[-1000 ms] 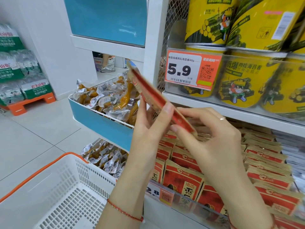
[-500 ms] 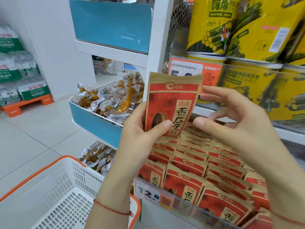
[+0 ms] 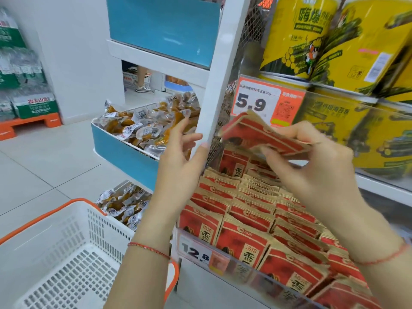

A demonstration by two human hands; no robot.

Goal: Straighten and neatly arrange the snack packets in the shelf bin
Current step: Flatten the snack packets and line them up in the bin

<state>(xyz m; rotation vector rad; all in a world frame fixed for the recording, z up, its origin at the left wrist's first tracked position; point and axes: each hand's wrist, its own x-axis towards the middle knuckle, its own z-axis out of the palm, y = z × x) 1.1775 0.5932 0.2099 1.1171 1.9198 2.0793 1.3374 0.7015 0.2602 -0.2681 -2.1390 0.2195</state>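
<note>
A red packet (image 3: 265, 136) is pinched by the right hand (image 3: 312, 166), thumb below and fingers (image 3: 296, 134) curled over the top edge; it is held tilted, nearly flat, above the back rows of the bin (image 3: 256, 267). The left hand (image 3: 180, 161) is raised at 9 o'clock of the packet, fingers straight and spread, nothing held, in front of the white post (image 3: 223, 70). More red packets (image 3: 247, 219) are stood in rows in the bin, below both hands, behind a clear front lip with a 12.8 tag (image 3: 196, 253). A 5.9 tag (image 3: 258, 101) is seen at 12 o'clock of the held packet. Yellow tubs (image 3: 334, 41) are shelved at 1 o'clock. A white basket (image 3: 55, 253) is placed at 7 o'clock.
</note>
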